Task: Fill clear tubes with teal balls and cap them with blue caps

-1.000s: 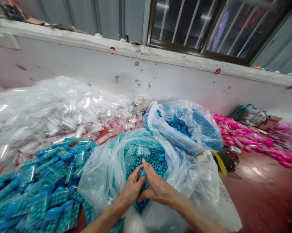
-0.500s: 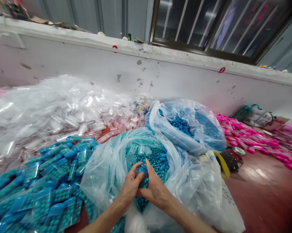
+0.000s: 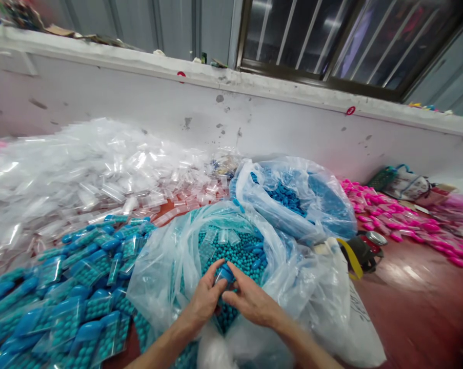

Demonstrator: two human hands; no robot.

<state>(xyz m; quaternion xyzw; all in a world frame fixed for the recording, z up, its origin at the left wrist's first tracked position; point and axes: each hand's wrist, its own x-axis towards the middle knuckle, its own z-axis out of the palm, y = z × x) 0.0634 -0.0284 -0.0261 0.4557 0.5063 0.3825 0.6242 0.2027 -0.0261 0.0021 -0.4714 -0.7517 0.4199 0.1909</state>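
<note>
A small clear plastic container with a blue cap (image 3: 225,272) is pinched between my two hands, over the mouth of an open plastic bag (image 3: 158,271). My left hand (image 3: 205,293) grips it from the left, thumb across its near face. From the right, my right hand (image 3: 250,298) has its fingertips on the cap, the thumb bent in below. Inside the bag lie many turquoise beads (image 3: 235,253), with a few clear empty containers (image 3: 223,237) and several blue caps (image 3: 259,254) on top. The container's lower part is hidden by my fingers.
Filled, blue-capped containers (image 3: 88,269) are heaped at left. Behind them rises a pile of clear empty ones (image 3: 100,164). Another bag (image 3: 331,205) holds blue caps. Pink-capped pieces (image 3: 388,212) lie at right on the red surface (image 3: 419,302), past a white sack (image 3: 354,328).
My right hand's upper fingers have come down and bent closer over the blue cap, and its thumb has risen. The left hand has barely moved.
</note>
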